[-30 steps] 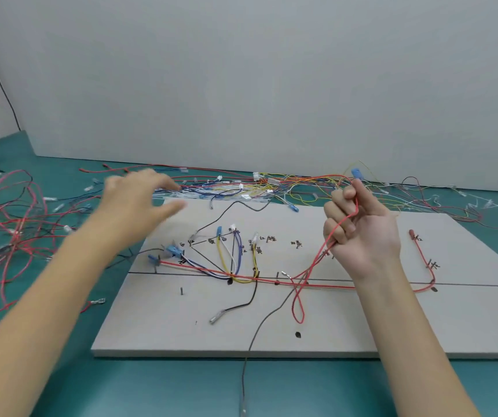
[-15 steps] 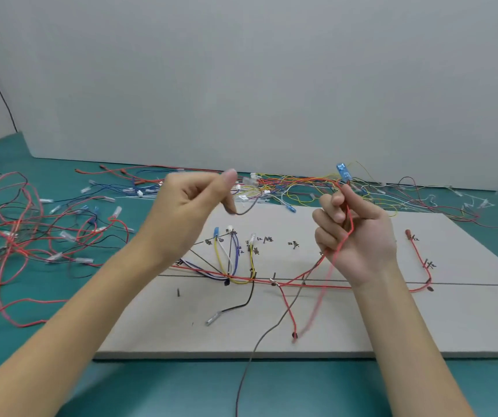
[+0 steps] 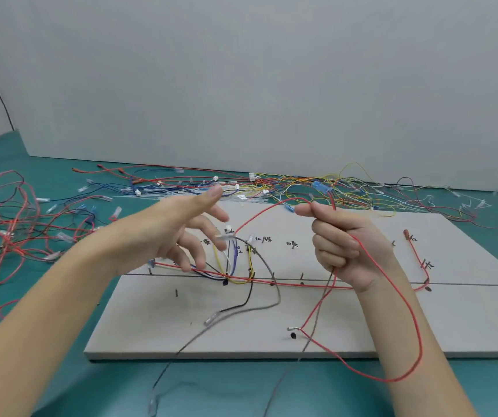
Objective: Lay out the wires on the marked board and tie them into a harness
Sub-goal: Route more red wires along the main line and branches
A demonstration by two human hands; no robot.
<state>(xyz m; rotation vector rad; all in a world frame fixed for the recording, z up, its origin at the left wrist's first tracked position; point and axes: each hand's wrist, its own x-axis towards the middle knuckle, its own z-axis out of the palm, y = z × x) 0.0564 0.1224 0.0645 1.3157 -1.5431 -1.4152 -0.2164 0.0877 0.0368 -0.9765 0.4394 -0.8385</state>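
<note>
Teal surface [image 3: 272, 386] carries everything. Grey marked board [image 3: 452, 320] lies flat on it, under and beyond both hands, with a long black line across it and handwritten marks.

Loose wire pile [image 3: 287, 185] runs along the surface just past the board's far edge, beyond both hands: red, yellow, blue, white, with small connectors. Second tangle of mostly red wires [image 3: 4, 224] sits on the surface well left of the left hand.

On the board, a red wire [image 3: 302, 284] already runs along the black line below both hands; short yellow, white and blue wires [image 3: 232, 260] branch up from it just right of the left hand's fingers. A black wire [image 3: 243, 302] and a grey wire [image 3: 269, 305] trail toward the near edge.

Right hand [image 3: 344, 245] is raised over the board, fingers curled, thumb and forefinger pinching a red wire loop [image 3: 413, 320]. Loop arcs left toward the left hand and hangs down around the right forearm. Blue connector [image 3: 321, 187] sticks up just above the right hand.

Left hand [image 3: 178, 236] is spread, fingers straight and apart, gripping nothing; somewhat motion-blurred. Clear terminal [image 3: 225, 236] on the loop's end sits at its fingertips; can't tell if touching.
</note>
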